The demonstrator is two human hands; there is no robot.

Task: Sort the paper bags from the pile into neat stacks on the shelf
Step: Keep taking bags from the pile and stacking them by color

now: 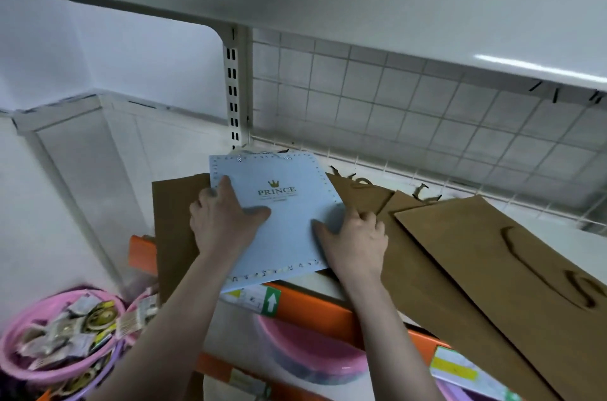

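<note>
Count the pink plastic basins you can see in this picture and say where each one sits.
2. One pink basin full of small packets sits at lower left; another pink basin lies below the orange shelf edge, between the forearms. Others may be hidden.

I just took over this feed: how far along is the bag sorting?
Done: one blue bag lies flat on the shelf, partly over a brown bag. In hand: the left hand and right hand press on it, apparently squaring it. Left: several brown bags to its right lie fanned and overlapping, overhanging the front edge, not yet stacked.
</note>
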